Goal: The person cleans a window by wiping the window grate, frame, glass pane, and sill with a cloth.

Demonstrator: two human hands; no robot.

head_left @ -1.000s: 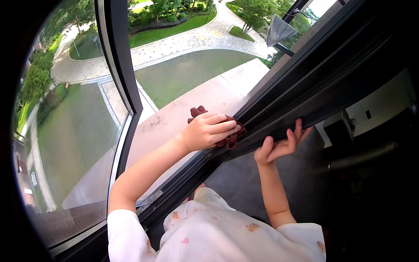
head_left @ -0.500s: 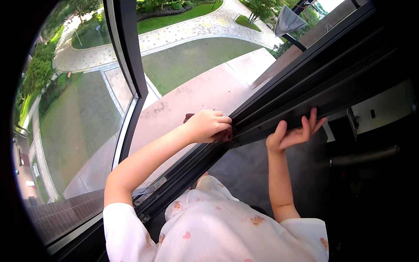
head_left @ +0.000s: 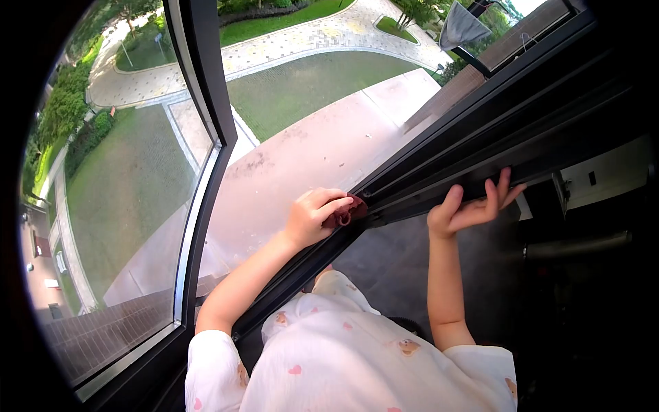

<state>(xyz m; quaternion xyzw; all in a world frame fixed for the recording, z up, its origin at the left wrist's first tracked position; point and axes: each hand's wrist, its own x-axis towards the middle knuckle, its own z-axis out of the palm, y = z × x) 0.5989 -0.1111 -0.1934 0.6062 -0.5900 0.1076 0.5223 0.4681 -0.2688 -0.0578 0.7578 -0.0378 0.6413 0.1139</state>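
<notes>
From my remote station I see the rag [head_left: 348, 211] as soft, crumpled cloth, matt and dark red. The window frame [head_left: 453, 154] looks like coated metal, black and smooth, with a dull sheen; along the open sash, a silvery edge strip [head_left: 183, 275] catches brighter light. I take the pane [head_left: 130, 206] for smooth, clear glass. The shirt [head_left: 329, 350] is thin, matt printed fabric. The floor [head_left: 405, 257] seems smooth and faintly glossy, while the outside slab [head_left: 309, 151] looks matt and speckled.

A maroon cloth [head_left: 349, 211] lies against the black window frame [head_left: 439, 163].
</notes>
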